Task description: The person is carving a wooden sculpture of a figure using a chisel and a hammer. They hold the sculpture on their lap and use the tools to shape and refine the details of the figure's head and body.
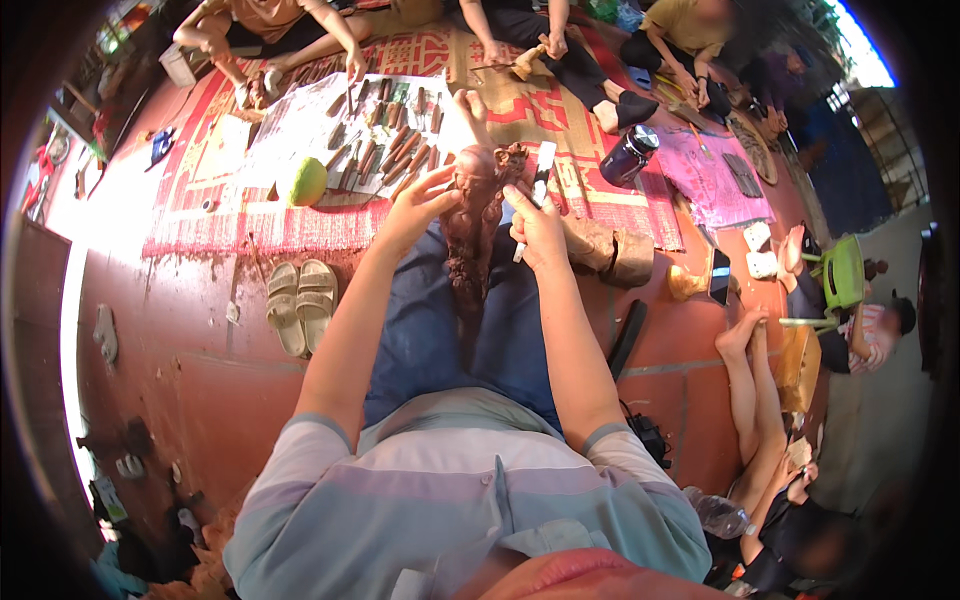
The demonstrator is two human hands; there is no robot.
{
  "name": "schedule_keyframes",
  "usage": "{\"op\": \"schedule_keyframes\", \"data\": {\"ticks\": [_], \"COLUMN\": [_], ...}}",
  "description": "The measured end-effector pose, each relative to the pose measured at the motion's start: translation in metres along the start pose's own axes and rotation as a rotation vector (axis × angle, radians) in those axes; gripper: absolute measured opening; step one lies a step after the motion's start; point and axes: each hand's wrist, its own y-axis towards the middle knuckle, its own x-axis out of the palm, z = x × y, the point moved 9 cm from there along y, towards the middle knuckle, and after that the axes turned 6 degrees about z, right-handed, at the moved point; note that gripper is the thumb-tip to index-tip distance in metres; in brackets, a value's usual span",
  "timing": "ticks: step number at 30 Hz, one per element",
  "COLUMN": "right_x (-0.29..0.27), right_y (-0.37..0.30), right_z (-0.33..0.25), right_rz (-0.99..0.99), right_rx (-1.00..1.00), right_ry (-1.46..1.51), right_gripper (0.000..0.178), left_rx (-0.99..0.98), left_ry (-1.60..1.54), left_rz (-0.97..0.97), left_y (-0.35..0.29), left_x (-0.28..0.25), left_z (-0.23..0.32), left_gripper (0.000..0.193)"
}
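One wide-spread left hand [425, 207] of mine touches a brown carving [476, 205] while my right hand [538, 228] grips a slim white tool [544, 163].

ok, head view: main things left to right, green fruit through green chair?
Green fruit → left hand → dark wooden carving → right hand → dark bottle → green chair

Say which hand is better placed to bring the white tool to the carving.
Probably the right hand: it grips the white tool close beside the dark carving. The left hand holds no tool and is at the carving's left side.
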Motion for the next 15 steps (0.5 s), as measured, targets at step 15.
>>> {"op": "schedule_keyframes", "data": {"ticks": [15], "right_x": [-0.009], "right_y": [0.001], "right_z": [0.008], "right_rz": [-0.022], "right_rx": [0.007], "right_ry": [-0.021], "right_gripper": [0.034], "left_rx": [-0.214], "left_ry": [-0.022], "left_rz": [0.088], "left_y": [-0.009], "left_x": [0.012], "left_z": [-0.028], "left_gripper": [0.055]}}
